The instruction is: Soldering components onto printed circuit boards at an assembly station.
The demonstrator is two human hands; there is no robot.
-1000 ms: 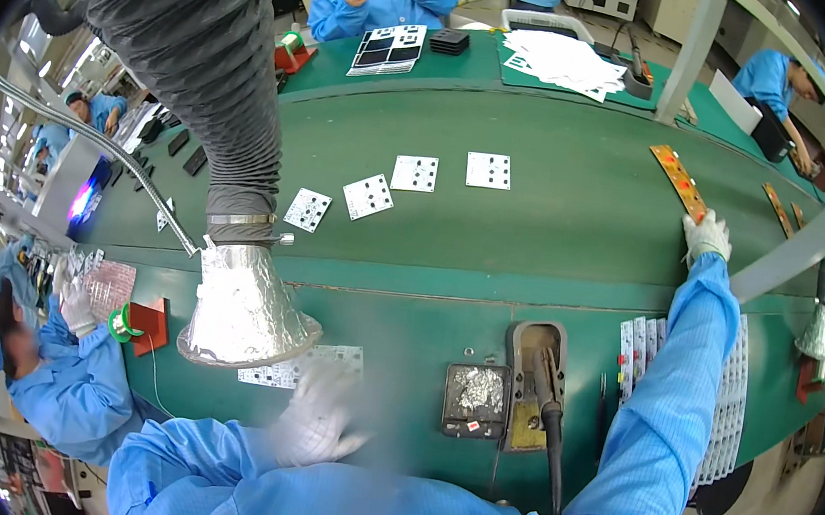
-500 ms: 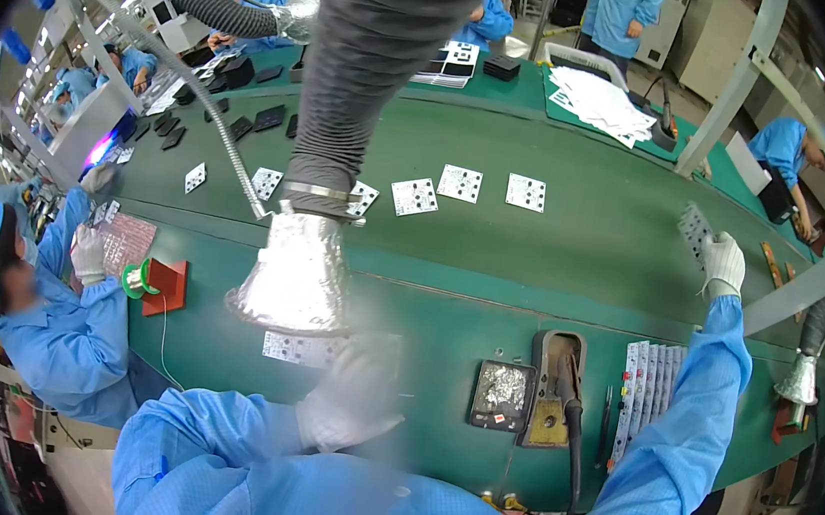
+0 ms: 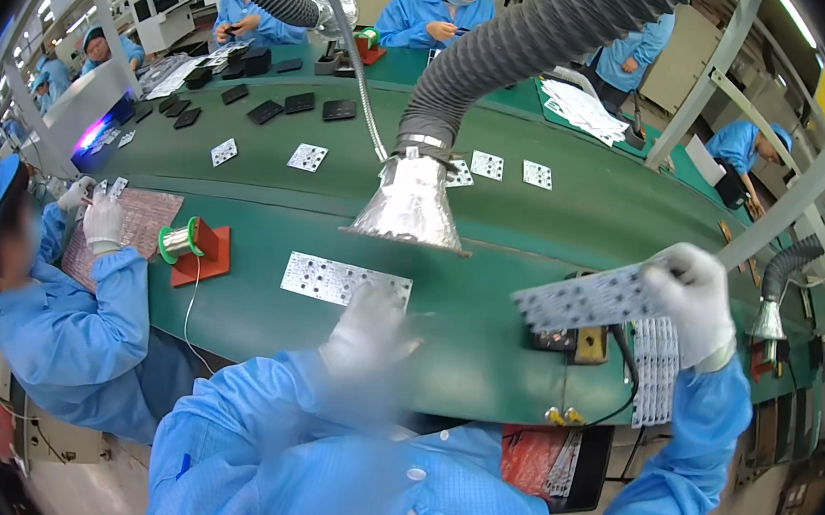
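Observation:
My right hand point(image 3: 692, 299), in a white glove, grips a long white circuit board strip point(image 3: 584, 298) by its right end and holds it tilted above the green bench. My left hand point(image 3: 369, 335), also gloved and blurred, hovers near my chest just below a flat white circuit panel point(image 3: 346, 282) that lies on the bench. Its fingers look spread and hold nothing. A silver fume hood point(image 3: 410, 202) on a grey ribbed hose hangs right over the panel.
A stack of white boards point(image 3: 660, 369) lies right of a small metal holder point(image 3: 579, 342). A solder spool on a red stand point(image 3: 191, 244) sits to the left, by a seated person in blue point(image 3: 54, 320). Small boards point(image 3: 307, 157) ride the green conveyor point(image 3: 589, 206).
My right hand has come back from the far conveyor toward me, now carrying the white board strip. My left hand rose toward the flat panel. The view has swung left.

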